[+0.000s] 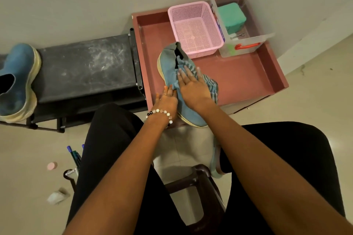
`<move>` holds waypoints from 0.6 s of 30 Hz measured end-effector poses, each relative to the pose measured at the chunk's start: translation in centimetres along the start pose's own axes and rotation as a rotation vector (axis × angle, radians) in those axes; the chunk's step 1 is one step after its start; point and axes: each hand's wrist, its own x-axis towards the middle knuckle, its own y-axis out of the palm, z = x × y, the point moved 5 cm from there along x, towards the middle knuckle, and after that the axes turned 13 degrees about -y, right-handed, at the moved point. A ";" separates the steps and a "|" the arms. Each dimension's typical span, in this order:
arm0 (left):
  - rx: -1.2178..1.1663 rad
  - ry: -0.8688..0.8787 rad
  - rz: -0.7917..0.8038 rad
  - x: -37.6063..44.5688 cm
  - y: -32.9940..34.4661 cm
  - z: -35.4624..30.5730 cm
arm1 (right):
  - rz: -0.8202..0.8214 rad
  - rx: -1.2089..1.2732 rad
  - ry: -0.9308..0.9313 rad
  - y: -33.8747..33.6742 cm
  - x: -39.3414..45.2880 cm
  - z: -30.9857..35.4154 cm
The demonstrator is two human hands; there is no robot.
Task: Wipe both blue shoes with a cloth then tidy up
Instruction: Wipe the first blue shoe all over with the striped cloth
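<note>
Blue shoe point(172, 74) on red tray point(238, 80): left hand point(166, 101) steadies it flat-fingered, right hand point(193, 87) spread, pressing striped cloth point(210, 84) to wipe.

The reddish tray-top surface point(248, 80) is carrying one blue shoe point(170, 74), a pink basket point(194, 26) and a clear box point(246, 44). The other blue shoe point(18, 80) is sitting on the dark rack point(86, 66).

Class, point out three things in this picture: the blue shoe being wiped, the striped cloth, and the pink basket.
blue shoe point(170, 74), head view, on its knit upper left of the hand.
striped cloth point(211, 85), head view, on the bunched part right of the hand.
pink basket point(194, 30), head view, on its mesh floor.
</note>
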 end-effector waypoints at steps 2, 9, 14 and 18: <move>-0.005 -0.004 0.007 0.0 -0.1 0.0 | -0.018 0.059 -0.019 1.5 -2.8 0.8; -0.015 0.022 0.051 -0.1 -0.5 0.2 | 0.163 0.273 0.104 3.2 -9.4 4.3; -0.024 -0.027 0.061 -0.3 -0.3 -0.4 | 0.077 0.013 -0.007 2.1 -4.9 0.9; -0.060 -0.071 0.129 0.3 -0.5 -0.7 | 0.008 -0.087 -0.048 -0.6 0.4 -0.8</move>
